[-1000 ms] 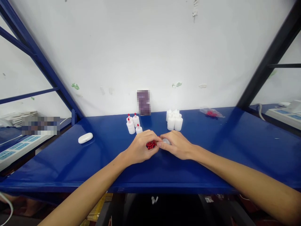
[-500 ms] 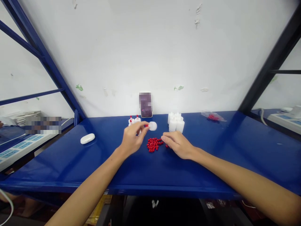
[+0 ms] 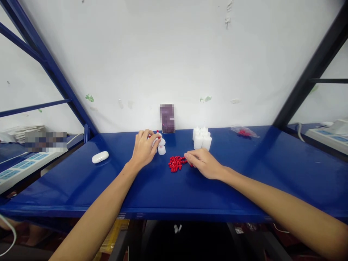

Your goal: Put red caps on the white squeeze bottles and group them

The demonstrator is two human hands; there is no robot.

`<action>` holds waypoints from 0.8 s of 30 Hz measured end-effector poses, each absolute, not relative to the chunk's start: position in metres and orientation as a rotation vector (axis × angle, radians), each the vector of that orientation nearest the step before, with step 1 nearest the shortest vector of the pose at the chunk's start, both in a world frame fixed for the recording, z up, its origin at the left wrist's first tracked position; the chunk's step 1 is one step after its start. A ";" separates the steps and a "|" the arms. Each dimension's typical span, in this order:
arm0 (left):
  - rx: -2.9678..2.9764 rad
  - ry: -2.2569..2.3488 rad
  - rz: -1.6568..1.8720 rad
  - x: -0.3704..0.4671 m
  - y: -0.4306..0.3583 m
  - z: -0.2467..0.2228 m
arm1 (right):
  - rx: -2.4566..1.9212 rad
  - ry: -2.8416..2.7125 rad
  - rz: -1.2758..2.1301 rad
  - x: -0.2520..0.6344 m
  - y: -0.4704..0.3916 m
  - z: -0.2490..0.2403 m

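Note:
My left hand [image 3: 145,148] is closed in a pinch at the red tip of a white bottle [image 3: 162,142]. The bottle is tilted, among several white bottles with red caps [image 3: 157,132] that my fingers partly hide. Just in front of it sits another white bottle [image 3: 161,150]. My right hand [image 3: 204,162] rests at the right side of a pile of small red caps [image 3: 175,164], its thumb and fingertips pressed together. Whatever lies between those fingertips is hidden. Behind that hand stands a cluster of white bottles without red caps [image 3: 202,140].
A phone [image 3: 168,119] leans on the wall behind the blue table [image 3: 231,203]. A white earphone case [image 3: 100,157] lies at the left. At the back right is a clear bag with red pieces [image 3: 245,132]. Blue shelf posts [image 3: 58,72] flank the table.
My left hand has moved left and slightly down with the bottle, in to the red-capped bottles. My right hand stays beside the pile of caps. The view has shifted slightly.

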State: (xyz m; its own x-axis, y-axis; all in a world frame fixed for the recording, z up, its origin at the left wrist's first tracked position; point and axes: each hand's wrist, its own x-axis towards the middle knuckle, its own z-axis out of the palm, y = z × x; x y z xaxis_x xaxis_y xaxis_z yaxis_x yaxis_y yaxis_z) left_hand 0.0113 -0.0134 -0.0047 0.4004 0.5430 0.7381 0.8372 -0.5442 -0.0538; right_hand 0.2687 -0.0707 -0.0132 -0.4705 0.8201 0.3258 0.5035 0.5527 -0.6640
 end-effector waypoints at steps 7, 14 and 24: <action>-2.285 -1.142 -0.969 0.008 -0.014 -0.001 | -1.074 -2.173 0.623 0.269 -0.071 -0.013; -2.853 -0.645 -1.111 0.023 -0.023 -0.008 | -1.075 -2.173 0.594 0.269 -0.069 -0.014; -2.882 -0.895 -0.777 0.020 -0.026 -0.010 | -1.098 -2.210 0.522 0.269 -0.069 -0.013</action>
